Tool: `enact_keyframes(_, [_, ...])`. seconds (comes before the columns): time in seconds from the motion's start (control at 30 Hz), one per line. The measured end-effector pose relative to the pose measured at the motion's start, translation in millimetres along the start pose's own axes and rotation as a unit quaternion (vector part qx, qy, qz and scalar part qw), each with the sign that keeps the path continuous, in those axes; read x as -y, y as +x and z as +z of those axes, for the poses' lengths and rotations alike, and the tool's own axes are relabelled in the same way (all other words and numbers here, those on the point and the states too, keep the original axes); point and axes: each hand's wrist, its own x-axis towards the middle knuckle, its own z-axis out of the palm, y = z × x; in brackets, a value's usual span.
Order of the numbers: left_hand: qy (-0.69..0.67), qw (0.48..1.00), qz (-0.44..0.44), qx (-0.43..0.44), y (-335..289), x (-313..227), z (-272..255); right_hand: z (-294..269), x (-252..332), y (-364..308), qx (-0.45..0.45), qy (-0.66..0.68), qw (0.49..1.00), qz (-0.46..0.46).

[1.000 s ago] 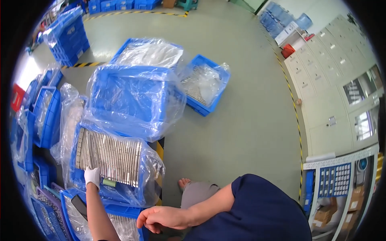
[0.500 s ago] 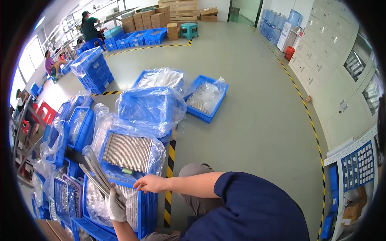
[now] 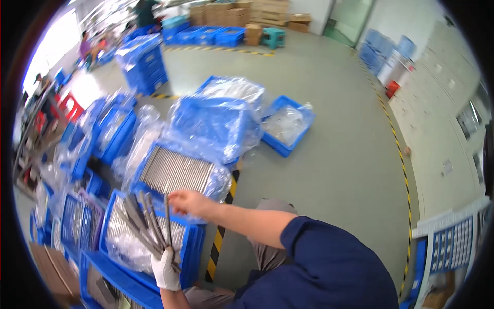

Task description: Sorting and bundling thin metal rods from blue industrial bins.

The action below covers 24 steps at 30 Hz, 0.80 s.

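In my left hand (image 3: 166, 270), which wears a white glove, a bundle of slim metal rods (image 3: 140, 219) stands fanned out with the upper ends apart. My bare right hand (image 3: 189, 202) has its fingers bent together at the top of the rightmost rod (image 3: 168, 219), seemingly pinching it; blur softens the fingertips. Below the bundle is a blue crate (image 3: 191, 252) lined with clear plastic, with more rods in it. Just beyond, another lined blue crate (image 3: 135, 186) holds a neat row of metal rods (image 3: 177, 170).
Farther off stand a plastic-draped blue crate (image 3: 208, 123) and a blue bin (image 3: 280, 149) on the floor. Blue baskets (image 3: 77, 221) crowd the left side. Black-and-yellow tape (image 3: 215, 252) runs beside the crates. White cabinets (image 3: 437, 103) line the right wall. People sit at the far left.
The view has shifted, so the surroundings sit lower right. The rods in my left hand have spread into a fan, and my right hand has come up to one rod's upper end.
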Motion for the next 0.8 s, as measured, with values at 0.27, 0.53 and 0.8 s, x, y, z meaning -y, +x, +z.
enact_keyframes(0.27, [0.032,0.994,-0.092,0.045,10,-21,26,-21,42,-10,-0.083,-0.077,0.992,-0.064])
enact_keyframes(0.53, [-0.014,0.995,-0.090,0.048,9,-17,7,2,33,-8,-0.049,-0.121,0.987,-0.090])
enact_keyframes(0.8, [-0.025,0.994,-0.093,0.051,5,-4,13,19,10,-13,-0.193,-0.394,0.855,-0.275])
